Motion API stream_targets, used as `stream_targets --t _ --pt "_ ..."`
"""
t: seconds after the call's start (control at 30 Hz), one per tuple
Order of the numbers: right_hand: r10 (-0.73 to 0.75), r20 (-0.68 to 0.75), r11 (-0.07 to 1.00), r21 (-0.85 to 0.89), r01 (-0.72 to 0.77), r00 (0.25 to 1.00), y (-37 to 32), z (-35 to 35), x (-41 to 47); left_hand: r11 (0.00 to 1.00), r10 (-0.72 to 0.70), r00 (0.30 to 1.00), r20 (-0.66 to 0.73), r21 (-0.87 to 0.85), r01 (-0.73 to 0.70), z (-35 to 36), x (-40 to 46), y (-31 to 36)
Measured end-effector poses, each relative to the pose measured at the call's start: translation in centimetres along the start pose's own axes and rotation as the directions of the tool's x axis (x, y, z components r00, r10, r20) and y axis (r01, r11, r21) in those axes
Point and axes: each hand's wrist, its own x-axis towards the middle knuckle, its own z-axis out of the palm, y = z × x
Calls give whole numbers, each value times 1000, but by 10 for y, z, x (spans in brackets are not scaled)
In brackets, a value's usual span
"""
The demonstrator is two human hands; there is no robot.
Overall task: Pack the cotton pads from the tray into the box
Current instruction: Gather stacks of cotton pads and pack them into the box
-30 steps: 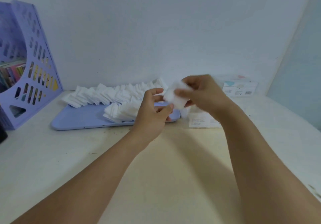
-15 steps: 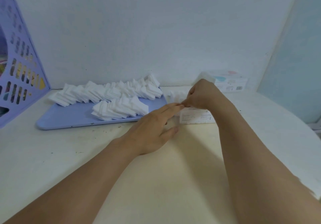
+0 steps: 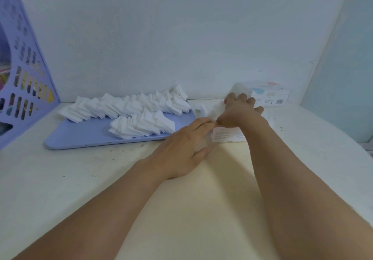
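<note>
Bracing the box (image 3: 226,135) with the flat, relaxed left hand (image 3: 189,148) while pressing pads down into it under the right hand (image 3: 240,110)'s spread fingers, most cotton pads (image 3: 129,108) lying on the tray (image 3: 80,134) alongside.

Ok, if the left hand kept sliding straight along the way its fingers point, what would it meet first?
Probably the box: the left hand lies flat with fingers aimed at its near end, already about touching it beside the right hand. Depth there is unclear.
</note>
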Motion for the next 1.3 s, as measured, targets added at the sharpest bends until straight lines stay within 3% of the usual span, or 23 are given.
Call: stream_targets --t 0.17,0.23,0.3,0.37,0.43,0.53,0.6,0.73,0.83,0.93,1.2,1.3 --pt "-58 55 997 52 55 997 -1 -7 -8 994 -17 1000 -18 -106 15 -1 -1 0" --pt "-149 -95 963 214 167 984 -5 -14 -22 984 -51 975 -215 -175 13 -15 1 -6" --pt "-276 -360 806 419 418 891 -21 -16 -42 994 -110 820 -561 -71 84 -39 2 -20" --pt "-367 -420 658 514 551 830 -50 -9 -62 936 -225 598 -769 0 352 -66 -8 -39" --pt "-445 -269 670 533 517 854 -79 7 -74 755 -460 457 -761 -63 653 -83 -24 -58" --pt "-422 -45 792 466 393 905 -104 36 -73 431 -844 277 -460 -273 860 -90 -45 -81" --pt "-412 -23 806 457 377 911 -112 53 -66 403 -887 295 -355 -285 870 -87 -47 -91" --pt "-469 -57 792 413 449 881 -117 76 -59 555 -826 475 -304 -287 781 -80 -34 -87" --pt "-489 -79 764 442 470 869 -112 88 -51 613 -790 554 -262 -332 717 -68 -25 -76" --pt "-499 -107 730 483 483 860 -104 82 -48 620 -779 576 -247 -441 649 -63 -20 -72" --pt "-494 -103 682 570 458 864 -85 70 -44 480 -792 582 -185 -778 405 -59 -5 -49" --pt "-488 -125 668 583 462 864 -85 71 -42 524 -761 596 -257 -786 329 -53 -2 -46"
